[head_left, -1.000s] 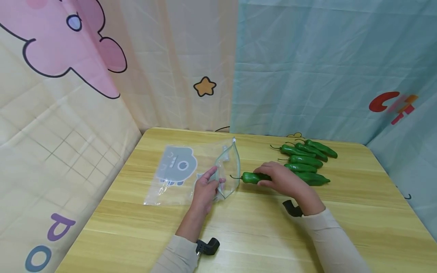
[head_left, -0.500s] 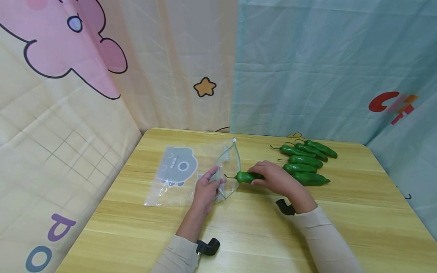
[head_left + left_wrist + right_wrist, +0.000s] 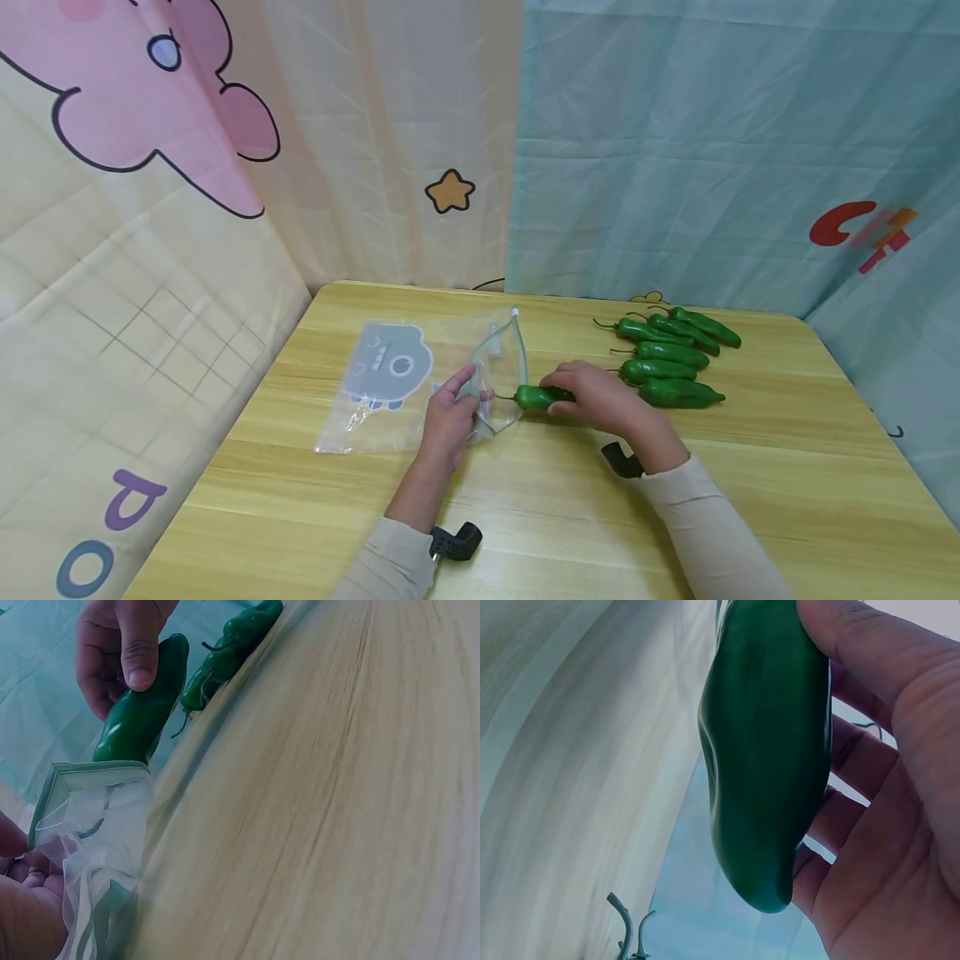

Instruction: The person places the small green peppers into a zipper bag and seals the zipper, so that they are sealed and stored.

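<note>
My right hand [image 3: 600,397] grips a green chili pepper [image 3: 533,397] between thumb and fingers, its stem end pointing left into the mouth of a clear zip bag [image 3: 408,421]. In the left wrist view the pepper [image 3: 142,720] slants down, its stem showing through the clear plastic below the green rim. My left hand [image 3: 447,417] holds the bag's near side at the mouth, with some fingers inside and the index finger stretched along it. The bag lies flat to the left, with a grey cartoon print. In the right wrist view fingers wrap one side of the pepper [image 3: 769,750].
Several more green peppers [image 3: 667,353] lie in a loose column on the right of the wooden table [image 3: 555,517]. Printed curtains [image 3: 637,167] hang close behind the table and along both sides. A black wrist mount [image 3: 457,542] sticks out beside the left sleeve.
My right hand has moved left with the pepper, away from the others, and the stem end has come into the bag's mouth. My left hand and the bag have hardly moved.
</note>
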Available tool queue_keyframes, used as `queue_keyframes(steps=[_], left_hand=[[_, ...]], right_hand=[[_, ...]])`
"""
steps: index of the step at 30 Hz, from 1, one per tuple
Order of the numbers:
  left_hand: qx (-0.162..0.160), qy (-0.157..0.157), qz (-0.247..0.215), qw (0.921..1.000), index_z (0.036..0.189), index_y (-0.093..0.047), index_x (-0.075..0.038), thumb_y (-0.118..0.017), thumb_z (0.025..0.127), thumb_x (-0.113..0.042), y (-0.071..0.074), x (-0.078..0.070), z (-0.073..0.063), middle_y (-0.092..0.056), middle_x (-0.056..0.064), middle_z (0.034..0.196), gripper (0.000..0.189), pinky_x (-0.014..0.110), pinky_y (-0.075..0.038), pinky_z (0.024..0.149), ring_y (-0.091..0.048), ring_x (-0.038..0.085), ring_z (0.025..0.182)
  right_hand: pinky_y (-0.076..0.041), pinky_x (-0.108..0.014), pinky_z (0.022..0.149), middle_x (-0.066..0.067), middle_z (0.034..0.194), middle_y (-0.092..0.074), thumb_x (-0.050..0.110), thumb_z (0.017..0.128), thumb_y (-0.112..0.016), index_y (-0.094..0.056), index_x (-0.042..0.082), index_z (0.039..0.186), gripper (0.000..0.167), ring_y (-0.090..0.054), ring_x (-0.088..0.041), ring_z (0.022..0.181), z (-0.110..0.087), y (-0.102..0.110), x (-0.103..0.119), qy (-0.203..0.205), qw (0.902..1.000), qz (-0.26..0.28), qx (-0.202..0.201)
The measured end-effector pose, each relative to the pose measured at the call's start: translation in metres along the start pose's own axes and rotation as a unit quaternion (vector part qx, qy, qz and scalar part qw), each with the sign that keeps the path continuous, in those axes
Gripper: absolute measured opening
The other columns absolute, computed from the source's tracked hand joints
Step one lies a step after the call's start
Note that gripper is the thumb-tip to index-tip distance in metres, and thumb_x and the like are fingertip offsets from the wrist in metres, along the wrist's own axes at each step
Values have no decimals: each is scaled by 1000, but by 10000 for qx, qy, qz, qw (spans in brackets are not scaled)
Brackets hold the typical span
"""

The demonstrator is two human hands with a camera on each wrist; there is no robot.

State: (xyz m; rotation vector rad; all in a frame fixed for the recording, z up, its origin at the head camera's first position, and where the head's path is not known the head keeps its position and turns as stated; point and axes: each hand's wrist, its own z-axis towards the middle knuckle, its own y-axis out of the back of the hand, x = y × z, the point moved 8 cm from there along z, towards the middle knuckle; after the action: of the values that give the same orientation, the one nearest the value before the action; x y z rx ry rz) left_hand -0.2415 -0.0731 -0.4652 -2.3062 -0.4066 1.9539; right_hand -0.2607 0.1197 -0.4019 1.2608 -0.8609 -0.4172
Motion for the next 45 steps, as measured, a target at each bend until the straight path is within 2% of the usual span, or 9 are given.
queue_keyframes(steps=[11,19,27,31,41,45], left_hand=[[-128,27,-11,9999,141,-56,-9,-50,83,10,1,0,0,-57,21,126,62,22,-46,68,-66,16,91],[-4,-16,-66,10000,143,-53,-7,-49,84,10,-2,1,-1,-55,22,128,62,22,-47,69,-66,16,92],[-35,-43,-85,9999,142,-54,-8,-49,84,10,-3,1,-1,-59,20,122,61,21,-45,67,-66,15,90],[-56,-51,-43,10000,141,-55,-8,-50,83,9,-3,0,-1,-60,20,121,61,21,-44,65,-65,14,89],[-22,1,-94,10000,141,-55,-9,-49,83,10,-5,0,-2,-69,14,100,62,22,-45,66,-66,15,88],[-23,-33,-113,9999,141,-55,-8,-49,82,10,-5,0,-2,-68,15,102,62,22,-45,65,-66,15,87]], right_hand=[[-52,-38,85,4,103,-65,24,90,-75,-71,12,115,28,-58,-14,94,2,-6,6,165,9997,161,100],[-52,-37,86,4,104,-66,24,90,-74,-71,11,116,30,-58,-13,95,6,-14,12,278,9993,170,201],[-52,-38,87,3,104,-67,22,90,-74,-71,10,116,29,-59,-14,95,11,-18,19,266,9988,341,245],[-52,-37,87,2,104,-67,23,90,-74,-71,9,117,30,-59,-14,95,14,-20,23,419,9983,362,207],[-51,-36,85,2,105,-67,23,90,-74,-70,9,117,31,-58,-13,94,20,-29,31,739,9966,345,134],[-50,-33,83,3,104,-67,25,90,-74,-71,10,117,31,-57,-12,92,22,-32,32,725,9966,364,163]])
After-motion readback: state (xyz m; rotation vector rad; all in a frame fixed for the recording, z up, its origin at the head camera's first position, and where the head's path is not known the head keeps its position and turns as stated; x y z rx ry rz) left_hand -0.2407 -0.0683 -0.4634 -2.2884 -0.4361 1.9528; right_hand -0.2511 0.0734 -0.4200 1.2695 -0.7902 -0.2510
